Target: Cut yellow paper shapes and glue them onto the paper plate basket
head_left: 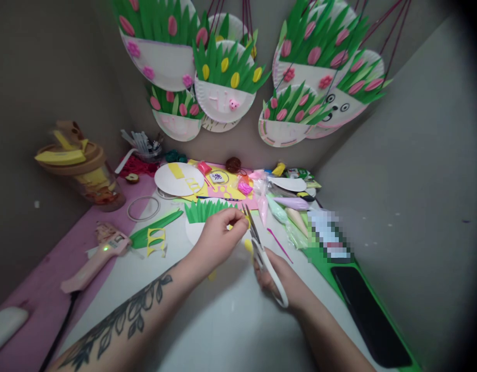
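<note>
My left hand (219, 235) is closed in a pinch on a small yellow foam piece (244, 221) held over the white table (207, 320). My right hand (279, 281) grips white-handled scissors (261, 253), their blades pointing up towards the yellow piece. Just beyond my left hand lies a paper plate with green paper grass (203, 210) glued on it. A yellow scrap (248, 246) hangs or lies beneath the cut.
A pink glue gun (97, 256) and yellow foam offcuts (156, 242) lie at left. A white plate (179, 179), clay packets (285, 206) and craft bits crowd the back. A black phone (368, 315) lies at right. Finished plate baskets (223, 77) hang on the wall.
</note>
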`<state>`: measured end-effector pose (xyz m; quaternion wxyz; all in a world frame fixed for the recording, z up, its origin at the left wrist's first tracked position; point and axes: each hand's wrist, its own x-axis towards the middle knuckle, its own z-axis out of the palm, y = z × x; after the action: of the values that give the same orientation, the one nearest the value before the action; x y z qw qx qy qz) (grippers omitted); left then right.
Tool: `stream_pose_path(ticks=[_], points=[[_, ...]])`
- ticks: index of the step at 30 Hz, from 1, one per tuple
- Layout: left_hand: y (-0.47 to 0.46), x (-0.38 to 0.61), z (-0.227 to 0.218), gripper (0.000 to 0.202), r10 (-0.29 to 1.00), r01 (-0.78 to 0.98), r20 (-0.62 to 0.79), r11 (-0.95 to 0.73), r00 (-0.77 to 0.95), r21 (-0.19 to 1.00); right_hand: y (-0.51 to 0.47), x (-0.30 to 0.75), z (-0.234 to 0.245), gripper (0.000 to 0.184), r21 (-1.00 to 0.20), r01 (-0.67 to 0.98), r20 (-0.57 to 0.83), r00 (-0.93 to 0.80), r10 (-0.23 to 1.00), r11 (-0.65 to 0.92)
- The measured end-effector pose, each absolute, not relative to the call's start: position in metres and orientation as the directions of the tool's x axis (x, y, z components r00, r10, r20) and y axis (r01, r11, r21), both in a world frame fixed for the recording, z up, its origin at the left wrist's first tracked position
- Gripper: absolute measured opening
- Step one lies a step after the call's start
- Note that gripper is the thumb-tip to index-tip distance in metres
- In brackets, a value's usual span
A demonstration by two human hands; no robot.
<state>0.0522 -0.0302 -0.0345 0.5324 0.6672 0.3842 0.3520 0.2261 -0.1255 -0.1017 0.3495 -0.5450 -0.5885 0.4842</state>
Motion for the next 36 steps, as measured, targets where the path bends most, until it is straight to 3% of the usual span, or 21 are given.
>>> stream_pose_path(ticks=[10,17,36], points=[[-0.029,0.05,-0.036,0.019,0.869,0.159,0.076,-0.174,0.489,0.972,-0.125,0.227,-0.092,0.012,-0.922,0.377,-0.151,-0.148,0.977,-0.085],[-0.028,0.048,-0.028,0.017,0.85,0.193,0.128,-0.258,0.51,0.947,-0.124,0.226,-0.089,0.013,-0.919,0.385,-0.148,-0.131,0.98,-0.087],[-0.025,0.045,-0.026,0.015,0.822,0.212,0.113,-0.273,0.558,0.938,-0.123,0.237,-0.079,0.012,-0.907,0.401,-0.202,-0.14,0.969,-0.131]])
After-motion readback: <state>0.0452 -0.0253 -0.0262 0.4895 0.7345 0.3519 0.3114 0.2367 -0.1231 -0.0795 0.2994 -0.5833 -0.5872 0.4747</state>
